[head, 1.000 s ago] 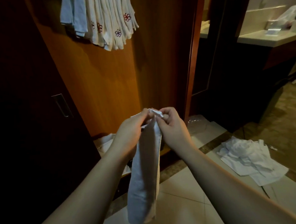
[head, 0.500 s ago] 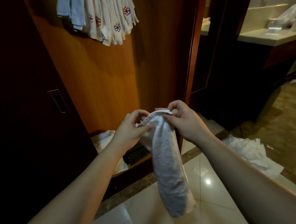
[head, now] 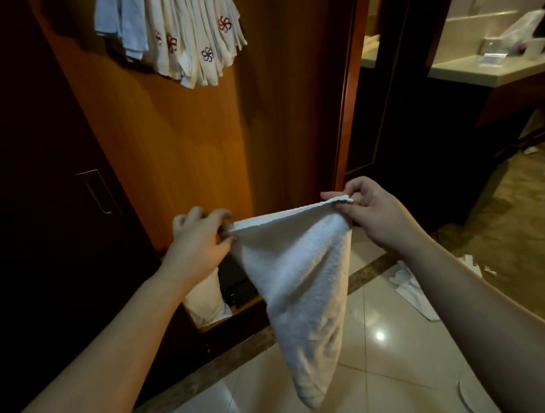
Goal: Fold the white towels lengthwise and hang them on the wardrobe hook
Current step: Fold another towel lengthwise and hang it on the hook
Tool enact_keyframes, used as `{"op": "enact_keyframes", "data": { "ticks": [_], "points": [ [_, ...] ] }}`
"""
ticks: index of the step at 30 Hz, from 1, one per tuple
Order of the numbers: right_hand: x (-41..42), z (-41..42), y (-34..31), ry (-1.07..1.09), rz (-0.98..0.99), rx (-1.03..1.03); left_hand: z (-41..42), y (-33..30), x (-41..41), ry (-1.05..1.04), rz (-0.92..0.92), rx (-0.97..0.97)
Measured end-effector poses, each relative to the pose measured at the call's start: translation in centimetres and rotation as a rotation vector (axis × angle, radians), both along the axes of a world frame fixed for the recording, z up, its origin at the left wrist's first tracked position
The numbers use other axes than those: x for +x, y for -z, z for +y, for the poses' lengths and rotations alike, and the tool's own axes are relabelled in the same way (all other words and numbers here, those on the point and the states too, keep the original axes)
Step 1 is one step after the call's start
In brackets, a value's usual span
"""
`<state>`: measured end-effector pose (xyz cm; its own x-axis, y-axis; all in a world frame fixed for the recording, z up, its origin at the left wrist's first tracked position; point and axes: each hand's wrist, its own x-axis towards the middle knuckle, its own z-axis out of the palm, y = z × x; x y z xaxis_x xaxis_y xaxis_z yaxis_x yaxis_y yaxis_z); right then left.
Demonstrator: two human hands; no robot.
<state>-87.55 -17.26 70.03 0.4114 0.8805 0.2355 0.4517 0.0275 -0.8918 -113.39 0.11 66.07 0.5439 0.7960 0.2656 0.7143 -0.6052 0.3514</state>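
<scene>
Wardrobe alcove, wooden panel (head: 196, 153) ahead, glossy tile floor (head: 388, 359) below. My left hand (head: 199, 240) pinches one top corner of white towel (head: 302, 278); right hand (head: 374, 212) pinches other corner. Top edge stretched between them, rest hanging to narrow point. Hung towels (head: 185, 35) bunched above on panel. Crumpled towels (head: 412, 287) on floor at right.

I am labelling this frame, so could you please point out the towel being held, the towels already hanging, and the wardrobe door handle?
held towel (head: 298, 269): head view, middle of the hanging cloth.
hanging towels (head: 188, 34): head view, centre of the bunch.
door handle (head: 97, 192): head view, middle of the metal bar.
</scene>
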Motion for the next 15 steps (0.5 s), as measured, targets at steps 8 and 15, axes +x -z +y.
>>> {"op": "enact_keyframes", "data": {
  "ticks": [8, 15],
  "points": [
    [0.7, 0.6, -0.4, 0.163, -0.205, -0.020, -1.9, -4.8, -1.2, 0.071, -0.256, 0.145],
    [-0.2, 1.9, -1.3, 0.136, -0.358, 0.031, -1.5, -7.3, -0.6, -0.017, -0.140, 0.192]
  ]
}}
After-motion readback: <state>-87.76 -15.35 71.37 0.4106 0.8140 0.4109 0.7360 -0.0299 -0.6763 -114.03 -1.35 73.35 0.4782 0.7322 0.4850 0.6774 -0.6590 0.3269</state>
